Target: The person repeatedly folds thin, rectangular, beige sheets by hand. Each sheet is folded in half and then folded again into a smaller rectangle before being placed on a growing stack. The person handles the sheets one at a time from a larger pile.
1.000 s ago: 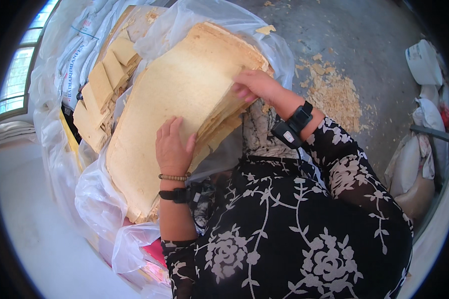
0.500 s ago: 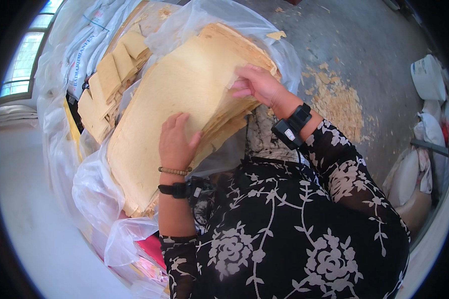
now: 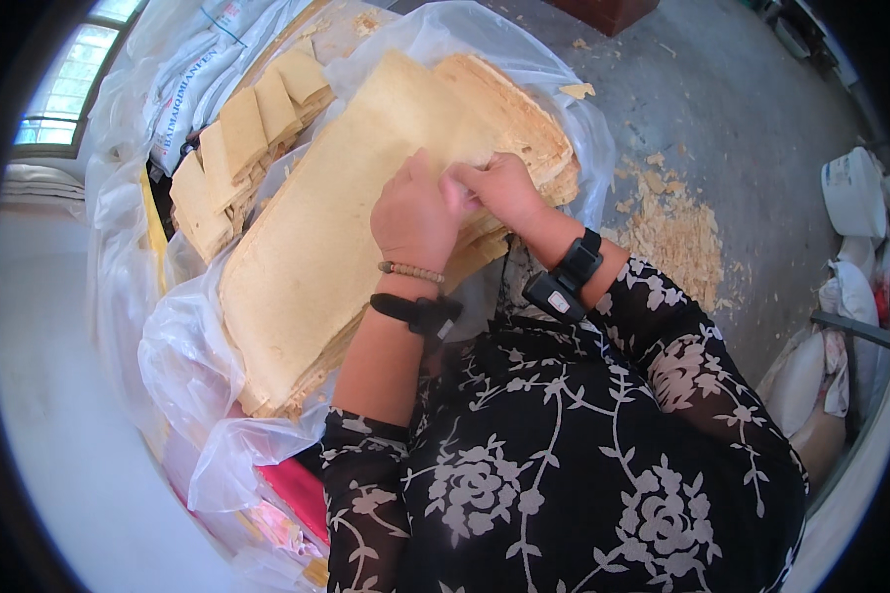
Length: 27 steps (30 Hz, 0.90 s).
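A tall stack of large, thin, tan sheets (image 3: 311,267), like dry flatbread, lies in front of me. The top sheet is drawn in from the stack's far right, baring the rough, browner edges of the layers below (image 3: 524,114). My left hand (image 3: 417,206) is closed at the right side of the stack, its fingertips on the lifted sheet. Close beside it, my right hand (image 3: 504,188) pinches the same sheet. The sheet looks blurred near the fingers, and the hands partly hide its gripped edge.
Folded tan pieces (image 3: 237,138) lie in an overlapping row left of the stack. Clear plastic sheeting (image 3: 183,361) surrounds both. Pale crumbs (image 3: 677,232) cover part of the grey floor on the right. A white bucket (image 3: 853,193) and filled bags (image 3: 806,381) stand at far right.
My left hand has left its flat rest on the stack and moved right, up to my right hand. The top sheet's far right part has been lifted inward, uncovering layers beneath.
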Tool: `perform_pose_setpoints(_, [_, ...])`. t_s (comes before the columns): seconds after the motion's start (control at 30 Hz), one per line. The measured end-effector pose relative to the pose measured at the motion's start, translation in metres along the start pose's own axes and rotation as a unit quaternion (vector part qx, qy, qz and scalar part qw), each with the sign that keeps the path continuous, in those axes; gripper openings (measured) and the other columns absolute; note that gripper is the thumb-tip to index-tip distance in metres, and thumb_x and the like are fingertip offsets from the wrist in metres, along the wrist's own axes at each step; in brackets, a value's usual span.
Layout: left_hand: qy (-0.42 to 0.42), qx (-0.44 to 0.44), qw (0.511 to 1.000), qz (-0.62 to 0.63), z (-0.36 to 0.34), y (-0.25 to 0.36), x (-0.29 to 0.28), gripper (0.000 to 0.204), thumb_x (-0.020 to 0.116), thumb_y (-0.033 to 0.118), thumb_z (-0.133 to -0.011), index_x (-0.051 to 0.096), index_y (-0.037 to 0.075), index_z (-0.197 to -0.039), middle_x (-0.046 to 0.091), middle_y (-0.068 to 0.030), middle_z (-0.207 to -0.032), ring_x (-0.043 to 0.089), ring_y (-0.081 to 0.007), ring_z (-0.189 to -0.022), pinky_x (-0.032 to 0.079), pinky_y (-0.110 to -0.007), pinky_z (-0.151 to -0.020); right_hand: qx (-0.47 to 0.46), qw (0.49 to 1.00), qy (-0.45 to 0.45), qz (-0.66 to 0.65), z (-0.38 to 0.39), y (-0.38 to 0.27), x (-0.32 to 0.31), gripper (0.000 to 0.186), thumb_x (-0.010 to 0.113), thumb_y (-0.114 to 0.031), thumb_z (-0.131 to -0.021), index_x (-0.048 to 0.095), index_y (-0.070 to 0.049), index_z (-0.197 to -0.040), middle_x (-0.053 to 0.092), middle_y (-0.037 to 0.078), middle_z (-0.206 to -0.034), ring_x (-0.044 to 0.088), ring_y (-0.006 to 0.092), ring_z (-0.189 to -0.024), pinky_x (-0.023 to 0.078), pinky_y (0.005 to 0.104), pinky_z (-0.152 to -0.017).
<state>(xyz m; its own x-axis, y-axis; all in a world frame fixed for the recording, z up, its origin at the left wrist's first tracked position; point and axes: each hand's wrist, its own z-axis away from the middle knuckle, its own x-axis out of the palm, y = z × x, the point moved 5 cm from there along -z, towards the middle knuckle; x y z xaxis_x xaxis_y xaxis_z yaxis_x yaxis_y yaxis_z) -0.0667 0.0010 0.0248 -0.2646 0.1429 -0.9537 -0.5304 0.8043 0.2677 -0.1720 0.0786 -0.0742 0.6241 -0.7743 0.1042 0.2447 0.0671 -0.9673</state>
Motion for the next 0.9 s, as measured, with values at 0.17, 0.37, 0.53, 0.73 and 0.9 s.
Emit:
perform_pose_setpoints(0.17, [0.027, 0.040, 0.999, 0.021, 0.007, 0.010, -0.003, 0.056, 0.070, 0.026, -0.089, 0.057, 0.002, -0.138, 0.069, -0.0210, -0.125, 0.068, -0.0369, -0.112, 0.057, -0.048, -0.091, -0.011, 1.000, -0.026, 0.006, 0.003, 0.009, 0.000, 0.028, 0.071, -0.020, -0.092, 0.075, 0.007, -0.086, 0.075, 0.012, -0.076, 0.072, 0.0166, -0.067, 0.056, 0.0320, -0.062])
perform_pose_setpoints(0.37, [0.139, 0.091, 0.985, 0.051, 0.010, 0.016, -0.014, 0.042, 0.068, 0.024, -0.092, 0.064, 0.004, -0.128, 0.072, -0.0190, -0.121, 0.070, -0.0363, -0.107, 0.057, -0.046, -0.087, -0.068, 0.997, -0.031, 0.023, 0.022, 0.004, 0.010, 0.024, 0.073, -0.020, -0.094, 0.077, 0.004, -0.087, 0.075, 0.008, -0.076, 0.069, 0.0122, -0.073, 0.054, 0.0320, -0.066])
perform_pose_setpoints(0.53, [0.157, 0.067, 0.985, 0.016, -0.002, 0.005, -0.021, 0.019, 0.066, 0.023, -0.096, 0.069, 0.005, -0.093, 0.072, -0.0170, -0.085, 0.070, -0.0377, -0.075, 0.055, -0.048, -0.066, 0.007, 1.000, 0.007, 0.008, 0.030, -0.002, 0.007, 0.035, 0.076, -0.030, -0.094, 0.077, 0.004, -0.088, 0.074, 0.008, -0.074, 0.067, 0.0125, -0.069, 0.053, 0.0316, -0.063])
perform_pose_setpoints(0.73, [0.214, 0.046, 0.976, -0.005, 0.015, -0.017, -0.030, 0.015, 0.068, 0.017, -0.093, 0.076, 0.011, -0.104, 0.073, -0.0107, -0.081, 0.070, -0.0317, -0.068, 0.056, -0.042, -0.061, 0.059, 0.998, 0.020, -0.002, 0.032, -0.034, -0.022, 0.046, 0.082, -0.033, -0.091, 0.075, 0.008, -0.111, 0.075, 0.006, -0.097, 0.068, 0.0117, -0.081, 0.055, 0.0273, -0.073])
perform_pose_setpoints(0.9, [0.247, 0.155, 0.956, 0.028, 0.022, -0.002, -0.028, 0.018, 0.070, 0.013, -0.090, 0.075, 0.011, -0.107, 0.072, -0.0103, -0.080, 0.069, -0.0312, -0.068, 0.056, -0.042, -0.061, -0.052, 0.987, -0.083, 0.126, -0.011, -0.085, -0.031, 0.056, 0.079, -0.043, -0.087, 0.076, 0.004, -0.118, 0.078, 0.017, -0.106, 0.073, 0.0241, -0.094, 0.056, 0.0356, -0.084])
